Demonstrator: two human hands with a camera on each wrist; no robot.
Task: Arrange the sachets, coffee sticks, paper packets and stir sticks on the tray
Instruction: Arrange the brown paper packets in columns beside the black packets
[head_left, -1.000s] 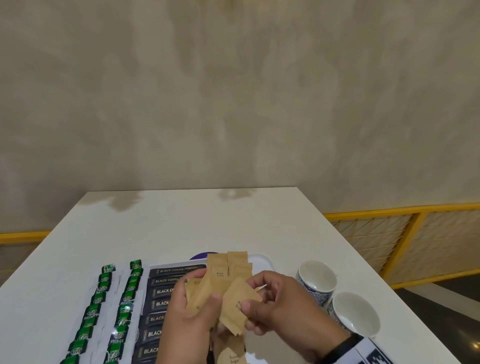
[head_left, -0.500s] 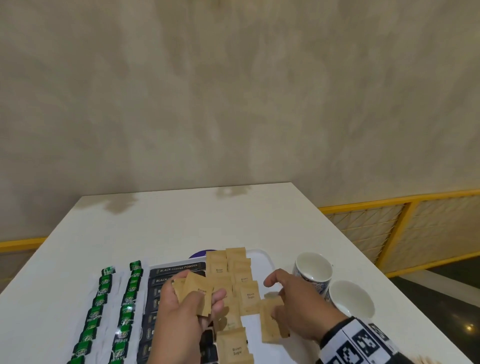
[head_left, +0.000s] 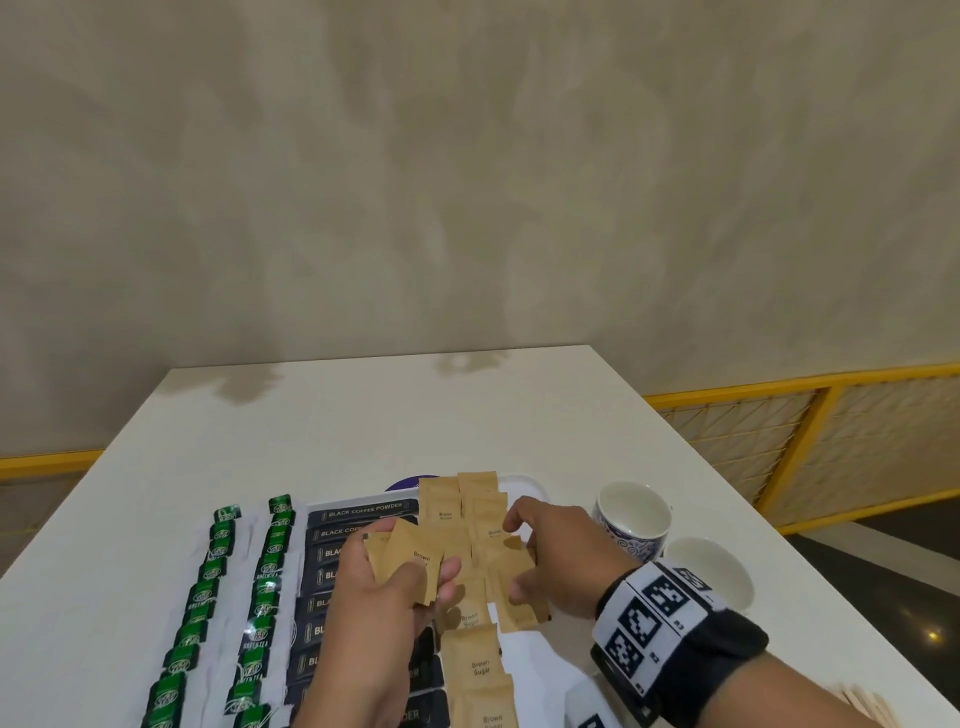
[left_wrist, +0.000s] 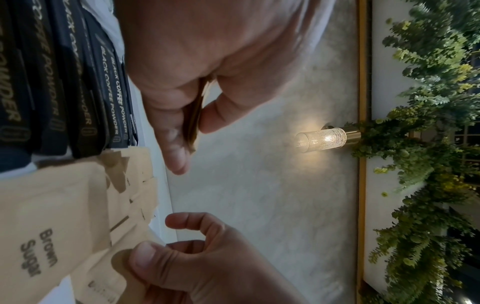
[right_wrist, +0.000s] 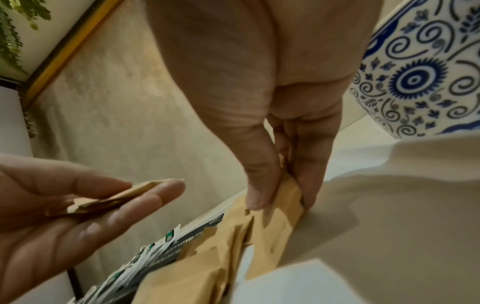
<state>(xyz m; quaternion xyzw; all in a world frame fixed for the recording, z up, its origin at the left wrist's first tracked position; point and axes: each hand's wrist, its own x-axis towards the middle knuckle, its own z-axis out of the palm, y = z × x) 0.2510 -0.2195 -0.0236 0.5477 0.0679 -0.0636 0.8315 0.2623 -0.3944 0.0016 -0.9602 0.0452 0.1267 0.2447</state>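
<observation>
Brown-sugar paper packet (head_left: 517, 587) pinched at its edge by right hand (head_left: 558, 558), low over white tray (head_left: 524, 486) beside the laid column. Best lowered flat, edge flush with neighbours, without nudging them. Left hand (head_left: 395, 592) gripping spare packets (head_left: 410, 558) over coffee sticks (head_left: 363, 512); patterned cups (head_left: 631, 519) beyond, best avoided.

Two blue-patterned cups (head_left: 631, 514), one white tray (head_left: 524, 486), two hands. Green tea sachets (head_left: 215, 569) in two columns, about ten visible in each, lower ends cut off. Black coffee powder sticks (head_left: 362, 510): about nine visible, some hidden by the hand. Brown sugar packets (head_left: 480, 667): roughly eight lying on the tray, several more in hand, exact count unclear.
</observation>
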